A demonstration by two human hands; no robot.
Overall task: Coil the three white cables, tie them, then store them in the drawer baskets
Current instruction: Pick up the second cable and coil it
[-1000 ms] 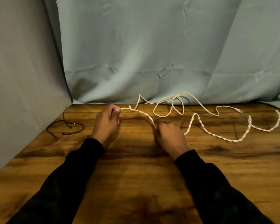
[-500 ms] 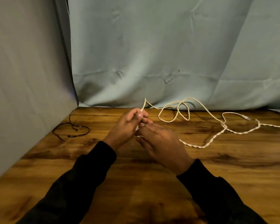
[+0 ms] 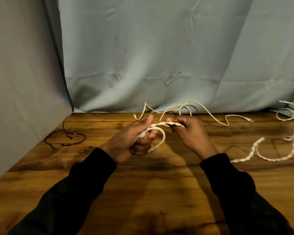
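A white braided cable (image 3: 161,135) forms one loop hanging from my left hand (image 3: 134,138), which grips its end and the loop. My right hand (image 3: 188,131) pinches the same cable a short way along, and the stretch between my hands is taut. The cable's tail (image 3: 255,150) runs out from under my right forearm and curls over the table at the right. A thinner smooth white cable (image 3: 209,112) lies loose by the curtain behind my hands, its plug (image 3: 249,119) to the right. More white cable (image 3: 288,112) sits at the far right edge.
A thin black cord (image 3: 64,138) lies on the wooden table (image 3: 159,184) at the left, near the grey side panel (image 3: 24,99). A blue-grey curtain (image 3: 159,56) closes the back. No drawer or basket is in view.
My hands came together, then drew apart again, and one loop of the braided cable now hangs from my left hand. The cable's tail has been pulled in across the table.
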